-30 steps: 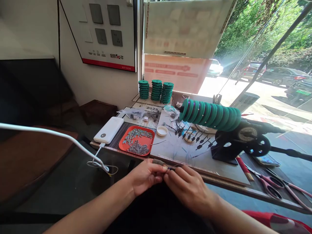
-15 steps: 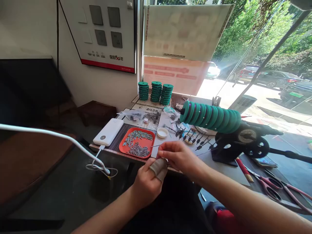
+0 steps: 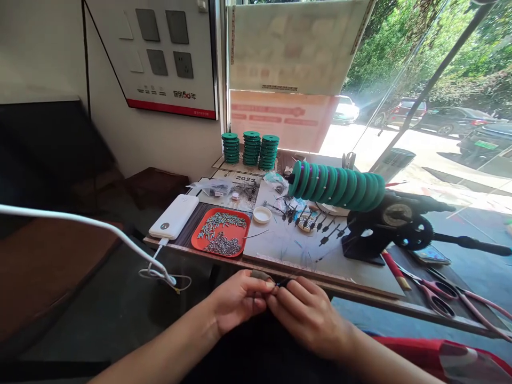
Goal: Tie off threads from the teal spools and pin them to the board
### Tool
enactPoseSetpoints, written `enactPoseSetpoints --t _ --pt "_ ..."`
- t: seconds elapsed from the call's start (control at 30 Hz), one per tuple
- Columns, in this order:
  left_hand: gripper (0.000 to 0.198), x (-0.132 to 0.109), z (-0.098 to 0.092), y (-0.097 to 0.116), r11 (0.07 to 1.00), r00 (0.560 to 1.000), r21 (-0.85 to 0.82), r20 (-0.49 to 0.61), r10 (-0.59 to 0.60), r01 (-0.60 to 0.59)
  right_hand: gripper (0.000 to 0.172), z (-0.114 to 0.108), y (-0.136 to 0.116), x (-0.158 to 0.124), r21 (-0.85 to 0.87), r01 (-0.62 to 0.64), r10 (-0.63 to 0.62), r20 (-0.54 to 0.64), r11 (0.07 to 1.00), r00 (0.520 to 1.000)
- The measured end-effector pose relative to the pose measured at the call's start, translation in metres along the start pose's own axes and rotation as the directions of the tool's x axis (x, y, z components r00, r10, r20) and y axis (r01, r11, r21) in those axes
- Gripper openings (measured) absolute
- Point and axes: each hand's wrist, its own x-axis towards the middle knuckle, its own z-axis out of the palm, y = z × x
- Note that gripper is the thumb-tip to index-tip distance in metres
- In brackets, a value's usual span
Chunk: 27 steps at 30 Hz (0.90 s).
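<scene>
Both hands meet just in front of the table's near edge. My left hand [image 3: 242, 298] is closed in a pinch of thumb and forefinger, with a grey cloth finger cover [image 3: 260, 275] on one finger. Against its fingertips, my right hand [image 3: 306, 312] is closed too, its fingers curled. A thin dark line [image 3: 288, 278] runs between the two pinches; whatever tiny part sits on it is mostly hidden by the fingers. Beyond the hands, an orange-red tray [image 3: 196, 234] holds small metal tubes [image 3: 222, 221] and small shiny metal pieces [image 3: 224, 245].
A white round lid [image 3: 262, 215] and black stick-like pieces [image 3: 324, 224] lie on a pale board [image 3: 280, 242]. Green foam spools [image 3: 336, 184] sit on a black hand-cranked winder [image 3: 396, 218]; more spools [image 3: 251, 149] are stacked behind. Scissors [image 3: 440, 298] lie right, a white power bank [image 3: 175, 216] left.
Both hands have come down and closer to my body, away from the tray's right side. My right hand has turned over, its fingers now curled against the left fingertips. The view has shifted slightly.
</scene>
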Motion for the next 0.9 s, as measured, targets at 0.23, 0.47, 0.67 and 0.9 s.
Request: enactPoseSetpoints --t 0.23,0.47,0.67,0.9 --pt "0.009 -0.003 0.003 0.005 0.946 0.996 0.314 0.0 0.089 -0.085 0.027 0.01 -0.012 -0.014 0.249 -0.22 0.215 0.046 0.943 0.975" --pt "0.008 -0.002 0.003 0.006 0.775 0.977 0.597 0.075 0.201 -0.206 0.03 -0.005 -0.019 -0.016 0.194 -0.16 0.113 0.232 0.968 0.966" --pt "0.011 -0.009 -0.005 -0.021 0.163 0.694 0.835 0.311 0.649 -0.526 0.023 -0.016 -0.023 -0.004 0.51 -0.366 0.238 0.3 0.778 0.924" --pt "0.008 -0.01 -0.002 -0.04 0.117 0.561 0.816 0.278 0.78 -0.566 0.018 -0.037 -0.001 0.035 0.763 -0.643 0.579 0.553 -0.065 0.599"
